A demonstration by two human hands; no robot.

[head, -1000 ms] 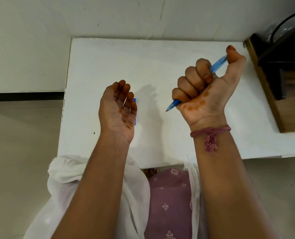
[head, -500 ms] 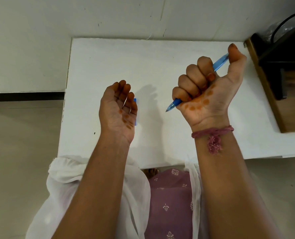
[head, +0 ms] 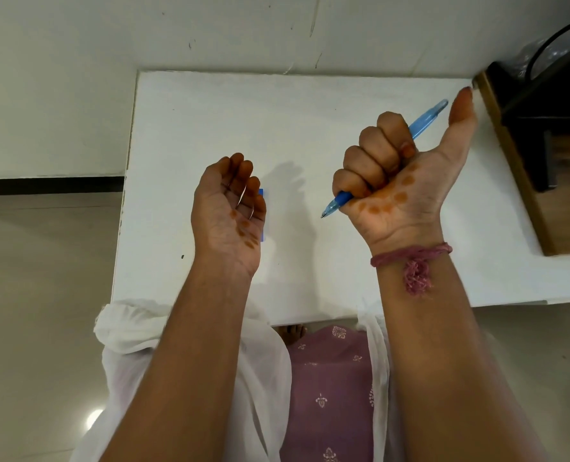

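R hand [head: 393,181] fisted on blue pen [head: 425,120] over bench [head: 243,111], thumb out; long axis diagonal, tip aimed down-left at L hand [head: 227,215]. L hand palm-up, loosely curled; holding anything: can't tell.

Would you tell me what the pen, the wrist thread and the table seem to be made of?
The pen in the right hand looks like glossy translucent blue plastic: light shows through its barrel. The wrist thread seems matt pink cotton or wool yarn, with a frayed tuft. The table has a matt white top, probably painted or laminated board; its left edge looks chipped.
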